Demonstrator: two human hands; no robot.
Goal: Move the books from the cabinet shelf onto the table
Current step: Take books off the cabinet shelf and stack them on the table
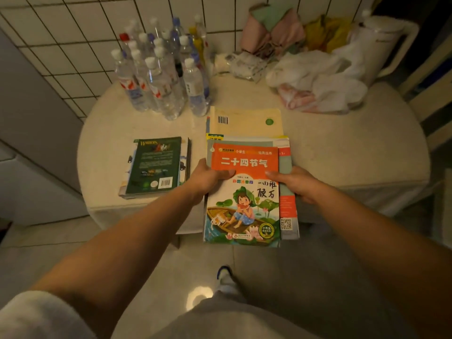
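I hold a stack of books (pixel 244 199) in both hands over the front edge of the round pale table (pixel 342 148). The top book has an orange title band and a picture of a child in a boat. My left hand (pixel 208 178) grips the stack's left edge, thumb on the cover. My right hand (pixel 293 183) grips the right edge the same way. The stack's far end overlaps a cream book (pixel 247 122) lying on the table. A second small pile with a dark green book (pixel 154 165) on top lies to the left. The cabinet shelf is out of view.
Several clear water bottles (pixel 161 72) stand at the table's back left by the tiled wall. Crumpled white bags (pixel 315 81), cloths and a white kettle (pixel 381 42) crowd the back right. A white cabinet front (pixel 31 133) stands at left. My shoe (pixel 223 277) is on the tiled floor.
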